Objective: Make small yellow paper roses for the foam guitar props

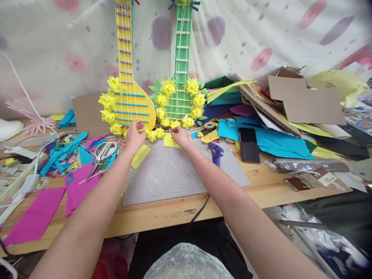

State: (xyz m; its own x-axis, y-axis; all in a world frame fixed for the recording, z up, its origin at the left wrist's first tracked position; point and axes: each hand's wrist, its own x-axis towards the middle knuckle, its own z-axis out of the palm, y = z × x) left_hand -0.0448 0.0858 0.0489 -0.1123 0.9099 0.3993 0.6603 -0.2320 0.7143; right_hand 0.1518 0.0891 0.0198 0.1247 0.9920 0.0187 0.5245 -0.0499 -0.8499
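A yellow paper lute (141, 100) with blue bars, white strings and yellow paper flowers (107, 101) along its left side stands against the cloth. My left hand (135, 137) is at its lower edge, fingers loosely curled and apart, with nothing visible in them. Beside it stands a green paper instrument (180, 69) ringed with yellow flowers and green leaves. Just below this one, my right hand (179, 137) has its fingertips pinched together; what they hold is too small to make out. Yellow paper flowers (155, 134) lie between my hands, above a yellow paper piece (171, 141).
A grey cutting mat (162, 178) lies in front, with a purple glue gun (215, 153) on its right. Scissors (103, 153) rest among paper scraps at left. A phone (249, 145) lies on blue paper (281, 141); cardboard (314, 100) is piled behind.
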